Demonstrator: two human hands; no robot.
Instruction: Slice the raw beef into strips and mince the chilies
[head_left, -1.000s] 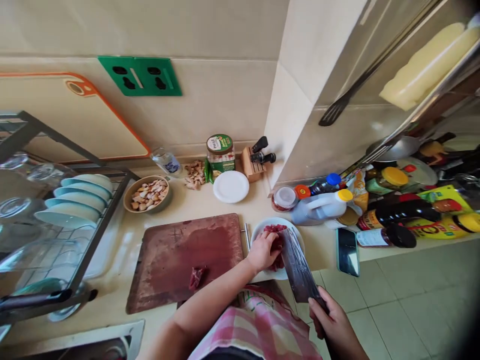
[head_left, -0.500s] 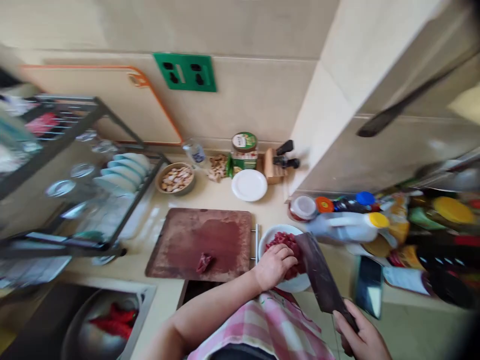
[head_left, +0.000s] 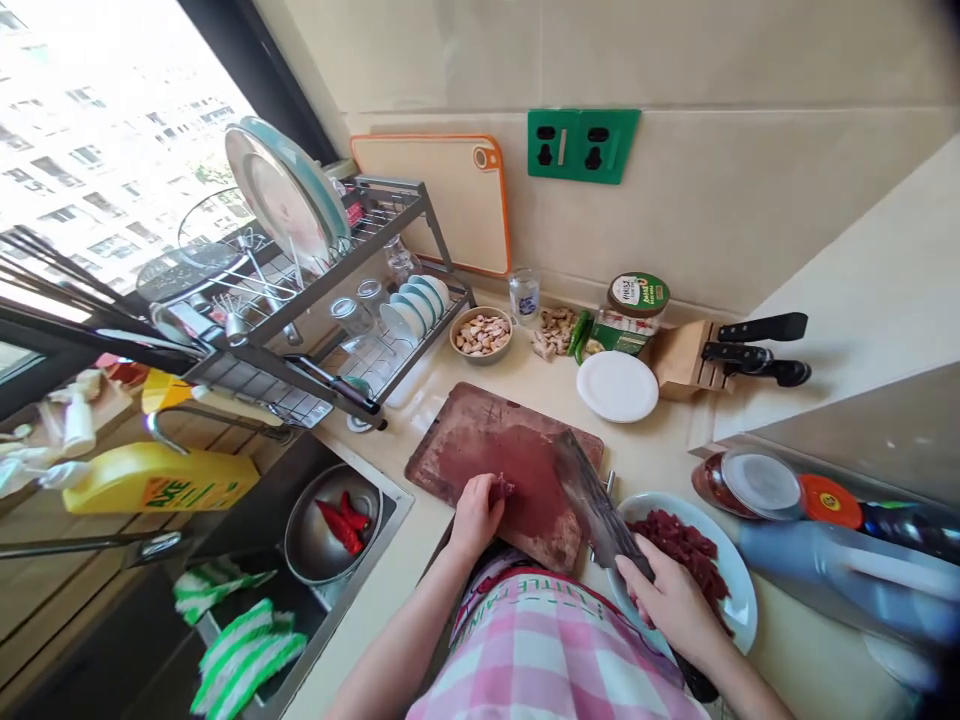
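Observation:
My left hand point(head_left: 475, 518) rests at the near side of the brown cutting board point(head_left: 480, 420), its fingers closed on a small piece of red meat point(head_left: 505, 488). A wet red stain covers the middle of the board. In my right hand point(head_left: 667, 605) is a cleaver point(head_left: 589, 500), gripped by its handle, with the broad dark blade tilted over the board's right side. Just beyond that hand, a white plate point(head_left: 741, 600) holds a pile of cut red meat point(head_left: 686, 548), partly hidden by my right hand.
Behind the board stand a bowl of garlic cloves point(head_left: 482, 335), a small white plate point(head_left: 617, 386) and a knife block point(head_left: 679, 358). Jars and bottles point(head_left: 847, 570) line the right. At left are a dish rack point(head_left: 360, 300) and a sink with a metal bowl point(head_left: 304, 540) of red chilies.
My left hand has left the plate of cut meat and gone to the piece on the board. The cleaver has swung left over the board. The view has turned left.

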